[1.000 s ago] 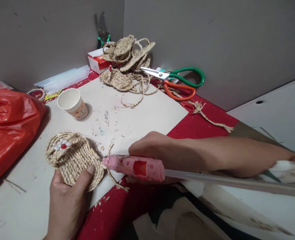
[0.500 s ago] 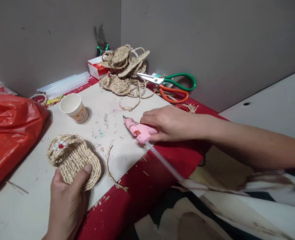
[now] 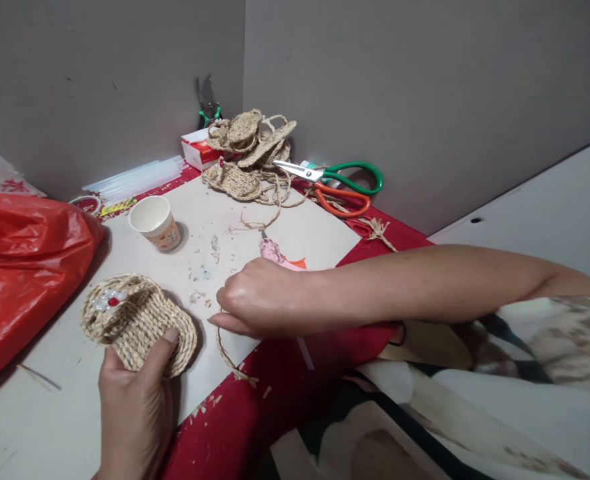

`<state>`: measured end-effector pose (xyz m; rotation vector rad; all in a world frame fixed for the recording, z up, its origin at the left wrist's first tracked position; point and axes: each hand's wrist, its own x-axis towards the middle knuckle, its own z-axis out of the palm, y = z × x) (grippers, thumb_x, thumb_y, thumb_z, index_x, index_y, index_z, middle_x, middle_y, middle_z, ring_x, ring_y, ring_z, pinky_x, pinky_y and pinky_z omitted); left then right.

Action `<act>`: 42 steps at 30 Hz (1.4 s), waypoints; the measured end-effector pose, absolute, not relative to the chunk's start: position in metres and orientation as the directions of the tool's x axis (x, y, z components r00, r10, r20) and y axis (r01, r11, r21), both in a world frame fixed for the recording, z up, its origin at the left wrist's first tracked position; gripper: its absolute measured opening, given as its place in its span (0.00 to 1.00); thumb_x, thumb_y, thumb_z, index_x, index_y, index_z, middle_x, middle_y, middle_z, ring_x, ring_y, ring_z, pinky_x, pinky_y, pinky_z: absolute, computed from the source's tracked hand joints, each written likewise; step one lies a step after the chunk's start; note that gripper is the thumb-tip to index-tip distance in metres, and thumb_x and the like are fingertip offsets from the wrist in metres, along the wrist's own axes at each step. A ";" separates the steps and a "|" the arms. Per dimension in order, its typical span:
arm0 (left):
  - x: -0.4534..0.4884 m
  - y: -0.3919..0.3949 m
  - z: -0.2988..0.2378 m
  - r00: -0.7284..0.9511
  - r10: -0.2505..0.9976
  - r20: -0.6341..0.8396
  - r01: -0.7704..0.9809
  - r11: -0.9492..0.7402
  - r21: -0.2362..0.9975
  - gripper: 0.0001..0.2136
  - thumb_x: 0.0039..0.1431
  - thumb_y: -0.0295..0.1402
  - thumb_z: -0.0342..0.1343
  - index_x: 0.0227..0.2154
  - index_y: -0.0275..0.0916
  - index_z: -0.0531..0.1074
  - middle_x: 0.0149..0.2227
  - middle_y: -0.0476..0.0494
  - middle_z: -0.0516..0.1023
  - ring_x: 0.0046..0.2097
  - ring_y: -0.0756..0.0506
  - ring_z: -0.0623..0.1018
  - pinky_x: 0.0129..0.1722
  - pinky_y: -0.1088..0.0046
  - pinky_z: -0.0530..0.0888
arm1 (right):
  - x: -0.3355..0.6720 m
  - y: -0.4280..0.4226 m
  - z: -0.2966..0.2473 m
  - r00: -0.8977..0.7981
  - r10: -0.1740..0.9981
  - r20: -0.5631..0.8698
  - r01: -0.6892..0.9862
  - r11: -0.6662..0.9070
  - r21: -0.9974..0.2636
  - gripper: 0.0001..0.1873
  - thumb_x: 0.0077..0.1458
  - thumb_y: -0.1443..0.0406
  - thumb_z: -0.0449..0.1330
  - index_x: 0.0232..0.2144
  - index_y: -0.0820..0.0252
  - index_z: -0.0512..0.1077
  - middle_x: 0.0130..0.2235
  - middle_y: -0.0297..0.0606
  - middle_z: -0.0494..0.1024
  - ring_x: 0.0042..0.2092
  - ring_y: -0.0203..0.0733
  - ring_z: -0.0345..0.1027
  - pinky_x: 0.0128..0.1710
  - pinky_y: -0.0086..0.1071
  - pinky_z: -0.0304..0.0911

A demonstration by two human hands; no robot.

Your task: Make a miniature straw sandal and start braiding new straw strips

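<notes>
My left hand (image 3: 133, 400) grips the heel end of a small woven straw slipper (image 3: 135, 319) that lies on the white board (image 3: 285, 230); my thumb presses on its sole. The slipper's strap carries white beads and a red bead. My right hand (image 3: 259, 300) reaches across to a loose piece of straw braid (image 3: 227, 357) beside the slipper, fingertips pinched together at its upper end. The pink glue gun (image 3: 277, 253) lies on the board just behind my right hand, with nobody holding it.
A paper cup (image 3: 155, 222) stands behind the slipper. A red plastic bag (image 3: 19, 267) fills the left side. At the back lie a pile of straw slippers (image 3: 247, 150), green scissors (image 3: 337, 175), orange scissors (image 3: 342, 200), clear glue sticks (image 3: 135, 175) and a red-and-white box (image 3: 199, 150).
My right hand carried the glue gun away from the slipper, laid it on the board, and came back to the loose braid. My left hand kept hold of the slipper.
</notes>
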<state>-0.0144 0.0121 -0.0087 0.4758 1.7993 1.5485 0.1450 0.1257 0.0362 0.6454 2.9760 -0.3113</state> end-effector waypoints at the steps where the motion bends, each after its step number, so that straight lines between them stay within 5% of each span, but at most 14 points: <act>1: -0.014 0.012 -0.009 -0.691 0.671 -0.269 -0.169 0.212 0.963 0.23 0.43 0.25 0.64 0.45 0.41 0.73 0.37 0.49 0.81 0.39 0.45 0.79 0.42 0.69 0.73 | 0.139 0.128 0.033 -0.897 0.416 -0.147 0.436 0.887 -0.152 0.20 0.63 0.59 0.51 0.30 0.68 0.75 0.28 0.49 0.77 0.30 0.45 0.70 0.29 0.34 0.56; 9: -0.014 0.011 -0.005 -0.703 0.657 -0.274 -0.130 0.260 0.957 0.23 0.45 0.29 0.65 0.48 0.41 0.73 0.36 0.49 0.81 0.37 0.44 0.80 0.39 0.69 0.74 | 0.127 0.132 0.024 -0.867 0.443 -0.227 0.491 0.838 -0.239 0.09 0.58 0.64 0.55 0.35 0.64 0.73 0.36 0.43 0.78 0.34 0.41 0.69 0.29 0.31 0.52; 19: -0.013 0.011 -0.005 -0.685 0.674 -0.278 -0.097 0.294 0.951 0.23 0.45 0.29 0.66 0.48 0.42 0.73 0.37 0.48 0.81 0.38 0.44 0.80 0.39 0.71 0.76 | 0.142 0.136 0.026 -0.841 0.498 0.213 0.240 0.695 -0.677 0.03 0.55 0.69 0.56 0.29 0.64 0.67 0.24 0.29 0.70 0.25 0.28 0.59 0.28 0.24 0.53; 23: -0.015 0.010 -0.008 -0.646 0.706 -0.291 -0.113 0.289 0.951 0.26 0.46 0.33 0.67 0.51 0.42 0.72 0.39 0.46 0.82 0.38 0.44 0.80 0.39 0.71 0.76 | 0.140 0.129 0.021 -0.856 0.323 0.404 0.134 0.893 -0.430 0.07 0.60 0.68 0.52 0.31 0.64 0.69 0.30 0.35 0.73 0.30 0.32 0.62 0.29 0.26 0.54; 28: -0.017 0.010 -0.008 -0.632 0.714 -0.302 -0.126 0.290 0.949 0.31 0.42 0.38 0.69 0.52 0.42 0.71 0.39 0.46 0.82 0.37 0.44 0.81 0.36 0.73 0.76 | 0.137 0.126 0.014 -0.892 0.170 0.419 0.147 0.985 -0.086 0.10 0.61 0.71 0.48 0.32 0.62 0.68 0.30 0.34 0.70 0.29 0.32 0.59 0.27 0.28 0.52; 42: -0.017 0.010 -0.008 -0.615 0.732 -0.293 -0.111 0.288 0.951 0.30 0.41 0.40 0.70 0.50 0.44 0.73 0.35 0.46 0.82 0.34 0.45 0.81 0.31 0.77 0.76 | 0.135 0.124 0.010 -0.888 0.048 0.457 0.088 0.994 0.067 0.12 0.63 0.70 0.45 0.35 0.63 0.68 0.28 0.32 0.68 0.27 0.31 0.60 0.23 0.29 0.50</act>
